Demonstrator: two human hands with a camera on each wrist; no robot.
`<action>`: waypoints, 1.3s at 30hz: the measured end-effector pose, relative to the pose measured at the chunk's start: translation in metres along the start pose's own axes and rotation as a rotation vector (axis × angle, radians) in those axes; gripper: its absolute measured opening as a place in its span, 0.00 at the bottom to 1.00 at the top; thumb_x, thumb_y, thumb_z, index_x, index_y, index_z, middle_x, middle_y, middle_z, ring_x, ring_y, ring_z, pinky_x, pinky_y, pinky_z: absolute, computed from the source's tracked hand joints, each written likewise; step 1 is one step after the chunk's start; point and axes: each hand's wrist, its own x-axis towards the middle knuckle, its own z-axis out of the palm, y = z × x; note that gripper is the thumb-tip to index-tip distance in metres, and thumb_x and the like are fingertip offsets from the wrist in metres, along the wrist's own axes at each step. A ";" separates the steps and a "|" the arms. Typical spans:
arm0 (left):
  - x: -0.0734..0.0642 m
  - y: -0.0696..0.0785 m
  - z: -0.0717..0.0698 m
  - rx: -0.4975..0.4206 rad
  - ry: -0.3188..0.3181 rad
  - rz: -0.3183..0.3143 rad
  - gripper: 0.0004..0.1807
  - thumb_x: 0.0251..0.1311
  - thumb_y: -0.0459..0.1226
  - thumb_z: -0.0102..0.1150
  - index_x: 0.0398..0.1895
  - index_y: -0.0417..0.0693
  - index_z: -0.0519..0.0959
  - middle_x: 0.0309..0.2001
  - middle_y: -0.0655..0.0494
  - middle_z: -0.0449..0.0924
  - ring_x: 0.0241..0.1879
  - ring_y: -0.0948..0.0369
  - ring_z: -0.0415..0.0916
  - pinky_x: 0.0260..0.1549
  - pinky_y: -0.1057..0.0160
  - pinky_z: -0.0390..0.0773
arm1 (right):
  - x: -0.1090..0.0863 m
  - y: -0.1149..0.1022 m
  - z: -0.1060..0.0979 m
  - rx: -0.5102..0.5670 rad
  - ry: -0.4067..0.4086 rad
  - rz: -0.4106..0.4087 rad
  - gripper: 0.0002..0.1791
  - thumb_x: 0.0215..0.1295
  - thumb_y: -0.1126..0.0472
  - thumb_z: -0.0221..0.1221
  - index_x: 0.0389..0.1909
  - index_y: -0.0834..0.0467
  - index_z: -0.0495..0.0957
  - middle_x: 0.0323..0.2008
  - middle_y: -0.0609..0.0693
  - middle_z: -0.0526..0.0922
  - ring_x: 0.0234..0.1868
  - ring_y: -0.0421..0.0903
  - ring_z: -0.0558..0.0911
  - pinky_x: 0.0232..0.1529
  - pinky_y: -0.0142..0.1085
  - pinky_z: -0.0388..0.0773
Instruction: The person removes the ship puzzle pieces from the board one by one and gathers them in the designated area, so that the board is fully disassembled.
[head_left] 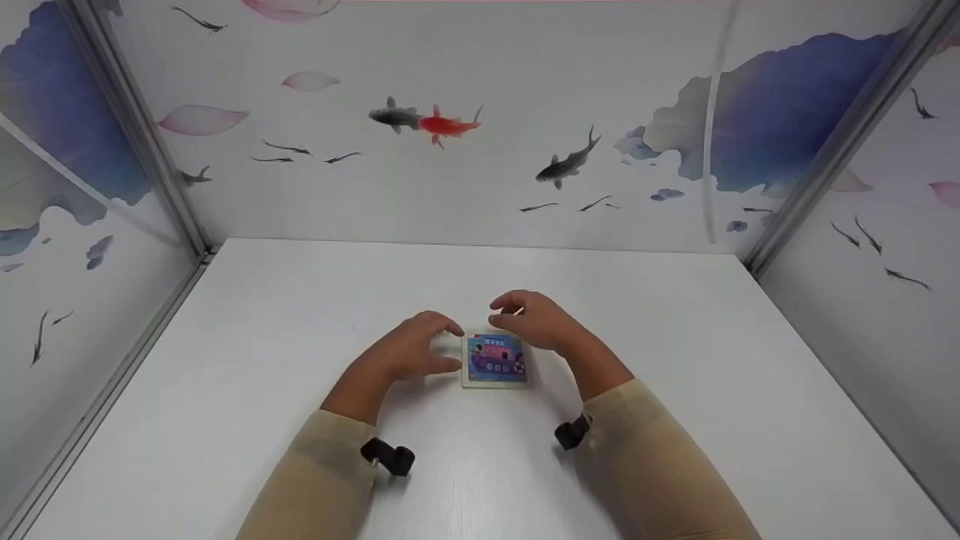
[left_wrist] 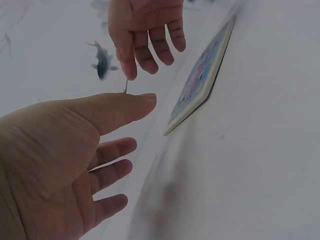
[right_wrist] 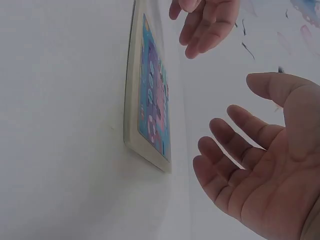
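A small square picture puzzle board with a pale rim lies flat on the white table. Its picture shows a pink and purple ship on blue. At the board's left edge is my left hand, thumb and fingers spread apart with nothing between them. Above the upper right corner hovers my right hand, its fingers loosely bent and holding nothing. The right wrist view shows that palm facing the board with a gap between. In the left wrist view the left thumb is apart from the board.
The white table reaches back to a wall printed with fish and petals. Side panels with metal posts stand at left and right. A small black device sits on the left cuff, another on the right.
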 end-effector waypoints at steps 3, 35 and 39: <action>0.001 -0.002 0.002 0.020 -0.046 0.015 0.27 0.62 0.48 0.76 0.64 0.62 0.81 0.76 0.57 0.72 0.80 0.52 0.64 0.82 0.43 0.64 | 0.005 0.001 0.003 0.045 -0.022 0.019 0.25 0.75 0.42 0.62 0.67 0.48 0.80 0.60 0.49 0.83 0.60 0.51 0.81 0.67 0.53 0.81; 0.004 0.003 0.021 0.212 -0.040 0.071 0.18 0.64 0.53 0.72 0.57 0.69 0.87 0.76 0.59 0.73 0.81 0.49 0.63 0.80 0.34 0.61 | 0.030 0.011 0.016 0.085 -0.122 0.121 0.11 0.74 0.52 0.67 0.52 0.47 0.91 0.50 0.47 0.91 0.49 0.47 0.84 0.63 0.44 0.82; 0.006 0.003 0.027 0.215 -0.004 0.072 0.16 0.64 0.54 0.72 0.53 0.69 0.87 0.73 0.59 0.75 0.79 0.49 0.66 0.78 0.34 0.63 | 0.030 0.009 0.015 0.047 -0.137 0.132 0.11 0.75 0.53 0.65 0.52 0.46 0.91 0.49 0.47 0.91 0.49 0.47 0.85 0.63 0.45 0.83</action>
